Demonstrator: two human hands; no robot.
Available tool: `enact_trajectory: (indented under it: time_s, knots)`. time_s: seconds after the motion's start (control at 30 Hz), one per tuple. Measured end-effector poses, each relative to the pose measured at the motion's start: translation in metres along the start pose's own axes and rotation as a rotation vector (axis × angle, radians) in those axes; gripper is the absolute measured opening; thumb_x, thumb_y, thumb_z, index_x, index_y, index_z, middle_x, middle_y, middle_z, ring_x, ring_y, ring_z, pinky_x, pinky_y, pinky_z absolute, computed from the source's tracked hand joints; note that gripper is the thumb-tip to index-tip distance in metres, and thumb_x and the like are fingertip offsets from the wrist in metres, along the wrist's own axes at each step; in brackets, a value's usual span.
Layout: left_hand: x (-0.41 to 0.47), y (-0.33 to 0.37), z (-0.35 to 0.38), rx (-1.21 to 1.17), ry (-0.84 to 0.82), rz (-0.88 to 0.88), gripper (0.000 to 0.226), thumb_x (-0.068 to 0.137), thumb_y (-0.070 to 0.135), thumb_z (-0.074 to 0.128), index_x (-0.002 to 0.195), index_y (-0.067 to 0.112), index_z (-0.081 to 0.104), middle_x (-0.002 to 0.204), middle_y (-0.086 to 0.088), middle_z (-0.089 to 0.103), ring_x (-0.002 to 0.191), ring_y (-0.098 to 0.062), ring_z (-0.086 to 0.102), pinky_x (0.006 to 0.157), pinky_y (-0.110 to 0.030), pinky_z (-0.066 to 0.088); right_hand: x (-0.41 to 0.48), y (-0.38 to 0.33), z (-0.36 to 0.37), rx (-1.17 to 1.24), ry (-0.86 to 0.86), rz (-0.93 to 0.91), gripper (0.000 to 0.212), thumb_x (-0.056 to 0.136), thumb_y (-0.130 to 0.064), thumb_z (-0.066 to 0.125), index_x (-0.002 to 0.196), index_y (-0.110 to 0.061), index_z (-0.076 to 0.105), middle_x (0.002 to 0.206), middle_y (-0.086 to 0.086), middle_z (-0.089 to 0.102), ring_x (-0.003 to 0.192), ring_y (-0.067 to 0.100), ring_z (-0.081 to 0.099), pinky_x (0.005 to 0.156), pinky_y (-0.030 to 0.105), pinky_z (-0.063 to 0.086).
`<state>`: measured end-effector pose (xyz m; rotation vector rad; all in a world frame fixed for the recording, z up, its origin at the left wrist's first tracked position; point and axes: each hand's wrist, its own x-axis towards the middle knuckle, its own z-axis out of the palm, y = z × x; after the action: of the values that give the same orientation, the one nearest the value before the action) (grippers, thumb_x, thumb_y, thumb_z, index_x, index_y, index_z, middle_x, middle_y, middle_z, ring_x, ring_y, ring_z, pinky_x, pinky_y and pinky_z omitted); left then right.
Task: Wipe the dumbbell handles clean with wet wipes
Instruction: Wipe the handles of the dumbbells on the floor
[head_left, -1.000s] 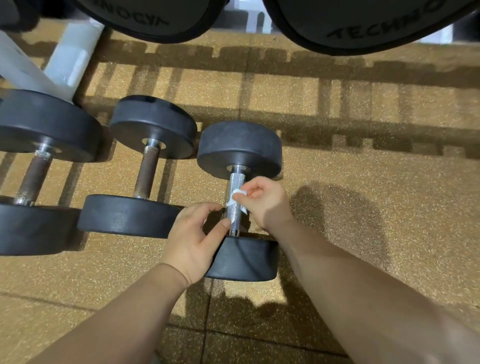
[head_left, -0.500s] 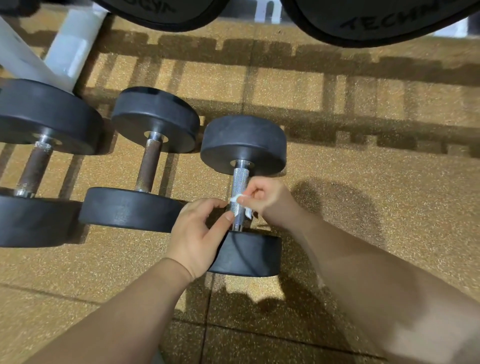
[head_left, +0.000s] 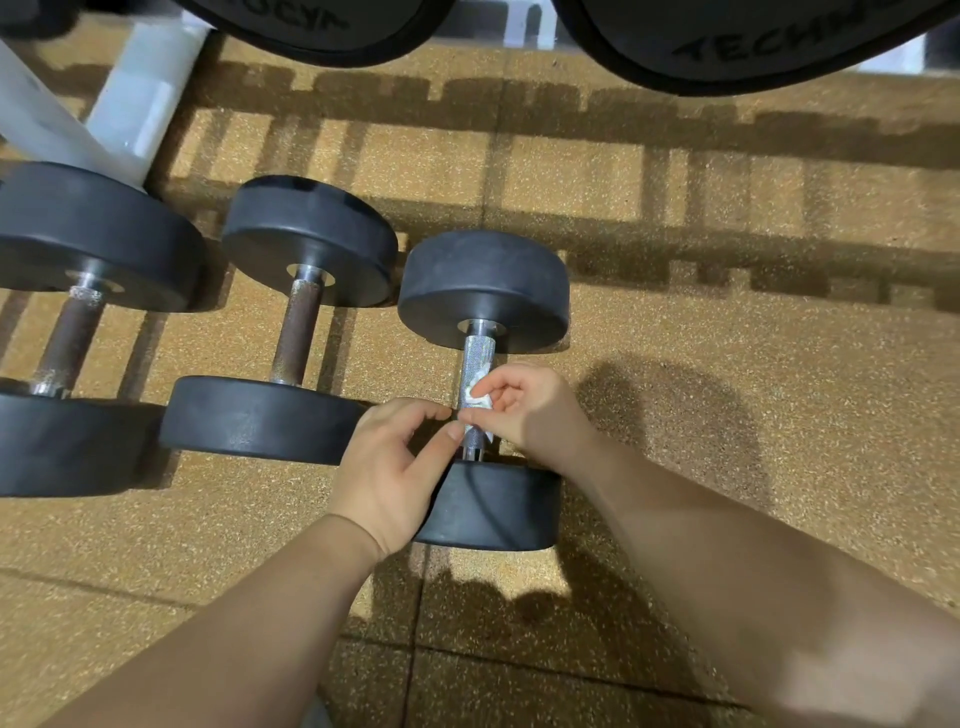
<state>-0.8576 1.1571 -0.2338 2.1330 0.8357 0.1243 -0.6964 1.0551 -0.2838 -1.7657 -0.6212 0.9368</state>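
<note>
Being pinched in the fingers of the right hand (head_left: 530, 410), a wet wipe (head_left: 475, 397) is pressed to the near half of the shiny handle (head_left: 478, 358) of the right dumbbell (head_left: 483, 280). The left hand (head_left: 395, 467) is curled just beside it; any hold cannot be told. The brown handles of the middle dumbbell (head_left: 306, 239) and the left dumbbell (head_left: 93, 234) look yet to be wiped.

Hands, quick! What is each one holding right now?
Left hand: fingers curled by the handle; grip cannot be told.
Right hand: pinching the wet wipe.
</note>
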Motion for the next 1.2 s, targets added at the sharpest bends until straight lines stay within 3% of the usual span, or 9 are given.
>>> enact_trajectory:
  time_s: [0.13, 0.23, 0.37, 0.6, 0.83, 1.03, 1.07, 1.13, 1.2]
  knots:
    - [-0.001, 0.003, 0.002, 0.034, -0.007, 0.009, 0.055, 0.088, 0.063, 0.041, 0.103, 0.022, 0.073, 0.105, 0.007, 0.067, 0.108, -0.015, 0.054, 0.097, -0.029, 0.038, 0.004, 0.002, -0.015, -0.078, -0.098, -0.035, 0.019, 0.079, -0.003, 0.078, 0.090, -0.019, 0.075, 0.080, -0.002, 0.062, 0.066, 0.004, 0.056, 0.068, 0.017, 0.047]
    - [-0.002, 0.005, 0.003, 0.033, -0.005, 0.002, 0.056, 0.088, 0.064, 0.040, 0.105, 0.023, 0.073, 0.107, 0.008, 0.067, 0.110, -0.015, 0.054, 0.097, -0.028, 0.037, 0.019, 0.001, -0.010, -0.124, 0.057, -0.118, 0.015, 0.083, -0.014, 0.076, 0.083, -0.029, 0.072, 0.081, -0.002, 0.064, 0.070, 0.007, 0.057, 0.070, 0.021, 0.048]
    - [-0.002, 0.008, 0.008, 0.022, 0.004, 0.016, 0.055, 0.088, 0.063, 0.041, 0.105, 0.021, 0.073, 0.108, 0.006, 0.068, 0.111, -0.018, 0.054, 0.101, -0.034, 0.039, 0.034, 0.000, -0.004, -0.070, 0.237, -0.049, 0.010, 0.086, -0.014, 0.072, 0.082, -0.022, 0.070, 0.070, -0.006, 0.057, 0.065, 0.007, 0.051, 0.068, 0.021, 0.047]
    - [-0.003, 0.014, 0.016, 0.046, 0.013, 0.052, 0.056, 0.093, 0.063, 0.039, 0.106, 0.020, 0.073, 0.106, 0.004, 0.068, 0.108, -0.021, 0.055, 0.096, -0.033, 0.040, 0.007, 0.000, -0.023, -0.178, -0.099, -0.026, 0.008, 0.081, -0.012, 0.077, 0.078, -0.019, 0.074, 0.066, -0.005, 0.060, 0.058, 0.005, 0.048, 0.059, 0.020, 0.040]
    - [-0.005, 0.019, 0.021, 0.077, -0.002, 0.056, 0.058, 0.095, 0.061, 0.033, 0.110, 0.020, 0.071, 0.109, 0.003, 0.067, 0.109, -0.022, 0.054, 0.095, -0.030, 0.037, 0.031, -0.006, -0.011, -0.142, 0.230, -0.049, 0.005, 0.085, -0.021, 0.075, 0.081, -0.021, 0.071, 0.064, -0.007, 0.056, 0.057, 0.001, 0.048, 0.061, 0.016, 0.041]
    - [-0.006, 0.030, 0.022, 0.084, 0.007, 0.019, 0.059, 0.091, 0.064, 0.029, 0.107, 0.023, 0.069, 0.107, 0.000, 0.066, 0.108, -0.022, 0.051, 0.094, -0.035, 0.038, 0.000, -0.007, -0.032, -0.294, -0.222, -0.025, 0.010, 0.079, -0.015, 0.080, 0.079, -0.023, 0.074, 0.074, -0.003, 0.067, 0.063, 0.007, 0.055, 0.061, 0.021, 0.045]
    - [-0.007, 0.035, 0.023, 0.101, 0.009, 0.006, 0.060, 0.090, 0.064, 0.027, 0.106, 0.023, 0.068, 0.107, 0.001, 0.066, 0.108, -0.020, 0.049, 0.093, -0.034, 0.037, 0.002, -0.011, -0.033, -0.335, -0.218, -0.072, 0.009, 0.078, -0.018, 0.080, 0.079, -0.023, 0.074, 0.076, -0.002, 0.067, 0.065, 0.007, 0.056, 0.062, 0.021, 0.046]
    - [-0.009, 0.045, 0.027, 0.122, 0.012, -0.016, 0.060, 0.088, 0.063, 0.026, 0.104, 0.022, 0.066, 0.105, 0.002, 0.063, 0.107, -0.017, 0.044, 0.090, -0.032, 0.034, 0.013, -0.013, -0.032, -0.390, -0.054, -0.175, 0.004, 0.079, -0.021, 0.078, 0.081, -0.022, 0.074, 0.076, -0.004, 0.066, 0.068, 0.007, 0.058, 0.065, 0.021, 0.046]
    - [-0.011, 0.056, 0.032, 0.056, 0.029, -0.008, 0.057, 0.086, 0.061, 0.028, 0.102, 0.021, 0.066, 0.103, 0.006, 0.061, 0.104, -0.013, 0.043, 0.087, -0.029, 0.033, 0.022, -0.010, -0.034, -0.341, 0.142, -0.113, 0.004, 0.084, -0.022, 0.076, 0.084, -0.023, 0.072, 0.069, -0.008, 0.060, 0.062, 0.003, 0.053, 0.065, 0.018, 0.041]
